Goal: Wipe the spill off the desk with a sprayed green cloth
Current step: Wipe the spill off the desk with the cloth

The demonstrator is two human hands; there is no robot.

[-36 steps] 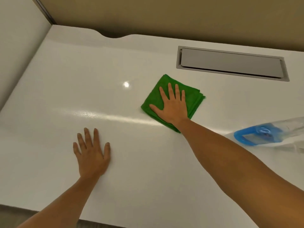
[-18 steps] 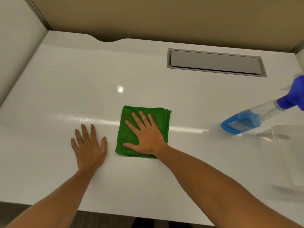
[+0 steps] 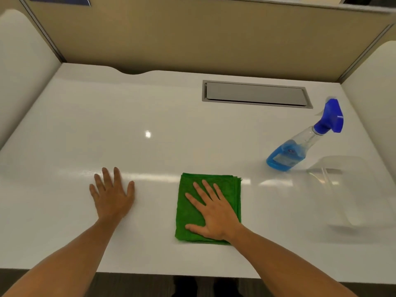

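Note:
A folded green cloth (image 3: 186, 182) lies on the white desk (image 3: 150, 108) near the front edge, right of centre. My right hand (image 3: 214, 217) lies flat on the cloth with fingers spread, pressing it down. My left hand (image 3: 112, 195) rests palm down on the bare desk to the left of the cloth, holding nothing. A shiny streak (image 3: 154, 176) runs across the desk just beyond both hands. I cannot make out a distinct spill.
A clear spray bottle (image 3: 297, 146) with blue liquid and a blue trigger lies tilted at the right. A clear plastic container (image 3: 353, 189) sits at the right edge. A grey cable hatch (image 3: 256, 94) is set into the back; beige partitions enclose the desk.
My right hand has dragged the cloth from mid-desk toward the front edge, first toward my left hand, then away to its right. My left hand stayed planted. The view has widened.

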